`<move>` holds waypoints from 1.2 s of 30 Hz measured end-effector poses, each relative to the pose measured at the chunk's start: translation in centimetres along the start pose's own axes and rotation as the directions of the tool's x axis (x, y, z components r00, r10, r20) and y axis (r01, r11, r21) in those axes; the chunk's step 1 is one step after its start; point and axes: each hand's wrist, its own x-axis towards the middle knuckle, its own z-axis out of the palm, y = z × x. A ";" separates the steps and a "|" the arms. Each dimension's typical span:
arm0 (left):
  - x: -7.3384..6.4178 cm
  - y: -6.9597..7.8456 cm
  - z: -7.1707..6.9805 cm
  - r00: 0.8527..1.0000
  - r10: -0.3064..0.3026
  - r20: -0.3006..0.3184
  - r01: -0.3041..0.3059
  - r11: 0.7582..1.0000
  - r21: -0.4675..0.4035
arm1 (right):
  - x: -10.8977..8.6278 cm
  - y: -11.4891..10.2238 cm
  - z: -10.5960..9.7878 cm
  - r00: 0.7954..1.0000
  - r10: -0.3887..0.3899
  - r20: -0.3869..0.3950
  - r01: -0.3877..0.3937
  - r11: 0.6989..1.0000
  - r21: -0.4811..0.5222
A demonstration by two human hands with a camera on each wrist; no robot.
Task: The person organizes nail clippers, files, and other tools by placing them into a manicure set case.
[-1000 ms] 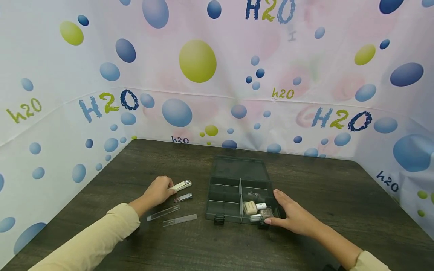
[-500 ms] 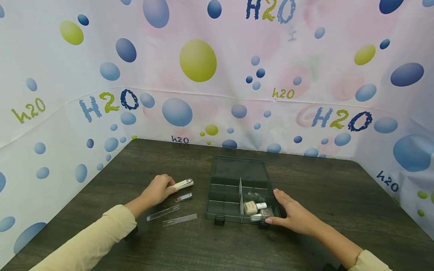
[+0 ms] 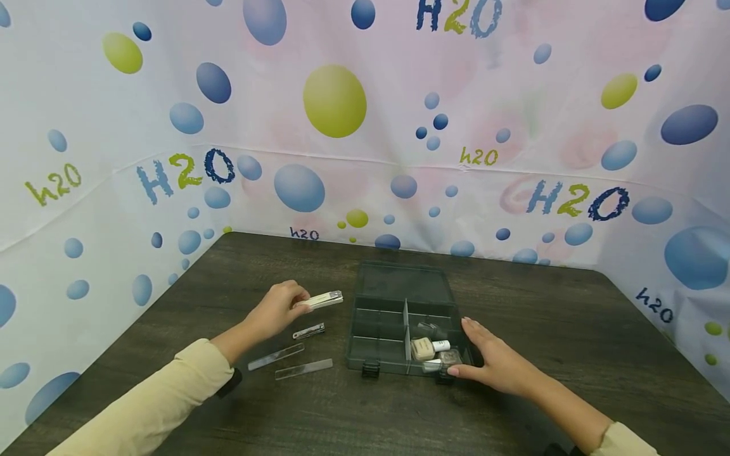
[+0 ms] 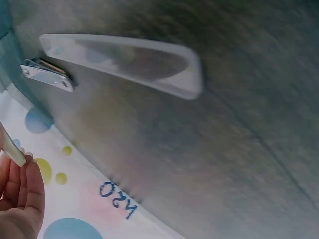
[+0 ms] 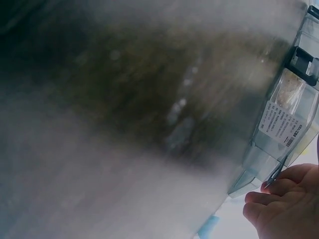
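My left hand (image 3: 278, 308) pinches a cream nail clipper (image 3: 326, 299) above the table, its metal end pointing right. In the left wrist view, the fingers (image 4: 34, 184) show beside part of the clipper (image 4: 12, 152). A smaller metal nail clipper (image 3: 308, 331) lies below that hand. Two clear flat strips (image 3: 276, 357) lie nearer the front. My right hand (image 3: 502, 362) rests against the right side of a dark translucent divided box (image 3: 376, 326), thumb at its front corner. Its front right compartment holds a cream nail polish bottle (image 3: 422, 349) and a glittery bottle (image 3: 450, 358).
The box's lid (image 3: 402, 282) lies open toward the back. A divider (image 3: 407, 329) parts left and right compartments, and small clear pieces (image 3: 431, 330) lie behind the bottles. A front latch (image 3: 371, 369) sticks out. A printed curtain (image 3: 336, 190) stands behind the dark wooden table (image 3: 542, 304).
My left hand has lifted the cream nail clipper and carried it right and away from me, toward the box. The right hand stays at the box.
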 end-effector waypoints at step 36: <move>4.3 6.3 2.9 0.986 0.085 0.144 -0.085 0.996 -0.003 | -0.1 -0.1 -0.3 1.000 -0.008 0.017 0.008 1.000 0.009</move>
